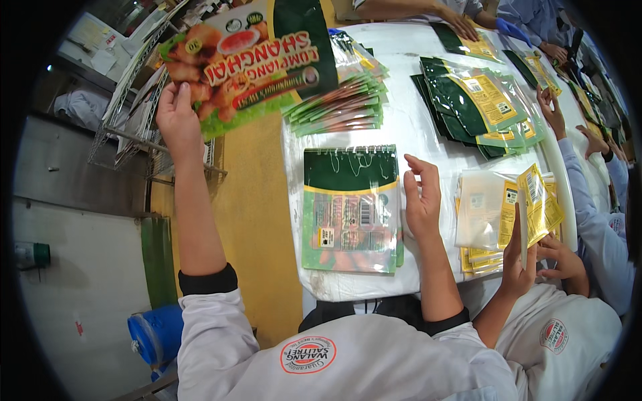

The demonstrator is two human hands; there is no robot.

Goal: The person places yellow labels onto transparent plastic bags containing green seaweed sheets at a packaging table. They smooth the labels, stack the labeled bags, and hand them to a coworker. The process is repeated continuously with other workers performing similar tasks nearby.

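My left hand (181, 118) pinches one printed plastic food pouch (246, 70) by its edge, up at the upper left, beyond the table's side; its food picture faces the camera. Before me on the white-covered table lies a neat stack of the same green pouches (351, 225), their printed backs up under clear film. Just right of this stack is my right hand (421, 195), fingers partly curled and apart, with nothing in it. Behind the stack, a fanned pile of pouches (341, 108) lies partly under the raised pouch.
Beside me on the right, a co-worker's hands (521, 265) hold yellow-labelled pouches over clear ones (481, 210). More green pouches (471, 110) lie farther back, with other people's hands around the table (311, 288). A wire rack (135, 100) and a blue drum (156, 333) stand at left.
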